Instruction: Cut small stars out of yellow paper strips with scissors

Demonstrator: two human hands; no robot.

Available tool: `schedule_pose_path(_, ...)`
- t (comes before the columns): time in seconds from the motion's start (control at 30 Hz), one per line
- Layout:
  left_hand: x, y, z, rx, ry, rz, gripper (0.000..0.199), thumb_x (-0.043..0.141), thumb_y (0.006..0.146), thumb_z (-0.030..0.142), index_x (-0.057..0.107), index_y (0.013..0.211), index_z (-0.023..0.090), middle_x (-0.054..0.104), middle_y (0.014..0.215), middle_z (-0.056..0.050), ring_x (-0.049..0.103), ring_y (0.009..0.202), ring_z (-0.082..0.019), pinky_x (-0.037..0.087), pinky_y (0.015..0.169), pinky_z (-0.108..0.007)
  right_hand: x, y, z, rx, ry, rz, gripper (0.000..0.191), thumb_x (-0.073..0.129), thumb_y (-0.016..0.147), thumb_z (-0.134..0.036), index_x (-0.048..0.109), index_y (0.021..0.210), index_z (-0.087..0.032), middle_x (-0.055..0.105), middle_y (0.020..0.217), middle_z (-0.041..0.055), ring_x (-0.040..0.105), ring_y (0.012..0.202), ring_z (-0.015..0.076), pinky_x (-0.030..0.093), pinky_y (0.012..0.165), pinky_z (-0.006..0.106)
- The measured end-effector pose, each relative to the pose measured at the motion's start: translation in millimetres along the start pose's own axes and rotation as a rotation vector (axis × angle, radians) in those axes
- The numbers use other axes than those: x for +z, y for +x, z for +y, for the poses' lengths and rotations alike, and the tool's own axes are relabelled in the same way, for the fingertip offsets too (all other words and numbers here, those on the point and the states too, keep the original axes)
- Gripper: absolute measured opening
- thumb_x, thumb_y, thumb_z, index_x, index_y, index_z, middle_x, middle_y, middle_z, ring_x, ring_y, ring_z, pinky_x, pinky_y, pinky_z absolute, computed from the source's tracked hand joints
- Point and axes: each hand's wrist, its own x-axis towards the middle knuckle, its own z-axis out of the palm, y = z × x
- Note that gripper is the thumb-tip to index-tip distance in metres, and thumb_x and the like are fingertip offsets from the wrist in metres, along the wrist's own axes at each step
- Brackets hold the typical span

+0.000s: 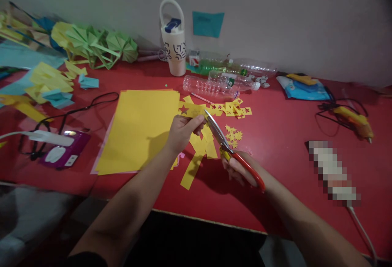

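Observation:
My left hand (pixel 183 132) is closed on a yellow paper strip (pixel 191 110), pinching it between thumb and fingers. A star-shaped hole shows near the strip's left end. In my right hand (pixel 237 171) is a pair of scissors (pixel 218 133) with red handles, its blade tips right beside the strip's right end. Something yellow shows by the pivot; I cannot make out what it is. Under my hands lie plain yellow strips (pixel 192 172). Small cut yellow stars (pixel 234 135) sit in a heap right of the blades, with star-holed scraps (pixel 234 108) behind them.
Yellow sheets (pixel 139 128) are stacked on the red table (pixel 288 177) at left. Behind stand a white tumbler (pixel 174 50) and lying plastic bottles (pixel 210 87). A glue gun (pixel 352 121) and wipes pack (pixel 301 88) are right; a purple power socket (pixel 69 152) with cables is left.

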Motion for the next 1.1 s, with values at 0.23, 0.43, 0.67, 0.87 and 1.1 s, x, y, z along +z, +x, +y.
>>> schedule_pose_path(0.23,2.9,-2,0,0.005,0.004,0.013,0.026,0.065,0.072,0.035,0.059,0.055,0.017,0.054,0.048,0.003,0.048,0.044,-0.005,0.044,0.043,-0.019,0,1,5,0.052,0.027,0.053,0.056,0.054,0.081,-0.076,0.048,0.071,-0.021,0.045,0.049,-0.0082,0.040,0.035,0.0058,0.038,0.037,0.021)
schedule_pose_path(0.43,3.4,-2,-1,0.026,-0.005,0.023,0.025,0.066,0.073,0.033,0.060,0.055,0.017,0.054,0.048,0.003,0.048,0.043,-0.005,0.044,0.043,-0.019,-1,0,2,0.064,-0.042,0.069,0.063,0.052,0.075,-0.084,0.048,0.070,-0.021,0.050,0.049,-0.0050,0.039,0.033,0.0051,0.030,0.032,0.019)
schedule_pose_path(0.67,6.9,-4,-2,0.013,-0.025,0.028,0.028,0.065,0.075,0.034,0.060,0.053,0.017,0.054,0.046,0.003,0.048,0.042,-0.005,0.044,0.043,-0.019,3,1,2,0.069,0.003,0.090,0.062,0.052,0.075,-0.083,0.047,0.069,-0.022,0.045,0.045,-0.0079,0.039,0.032,0.0059,0.034,0.034,0.020)
schedule_pose_path(0.87,6.8,-3,-4,-0.008,-0.040,0.041,0.027,0.066,0.074,0.035,0.062,0.055,0.017,0.055,0.047,0.003,0.049,0.042,-0.005,0.044,0.043,-0.019,6,1,-5,0.085,-0.011,0.090,0.060,0.054,0.075,-0.081,0.045,0.065,-0.022,0.039,0.041,-0.0091,0.038,0.032,0.0065,0.036,0.033,0.020)
schedule_pose_path(1.1,5.9,-4,-6,-0.019,-0.045,0.033,0.028,0.064,0.076,0.034,0.063,0.055,0.017,0.057,0.049,0.003,0.050,0.043,-0.005,0.045,0.045,-0.019,6,0,-8,0.072,-0.006,0.096,0.054,0.055,0.081,-0.072,0.042,0.063,-0.023,0.040,0.042,-0.0082,0.036,0.030,0.0054,0.038,0.035,0.021)
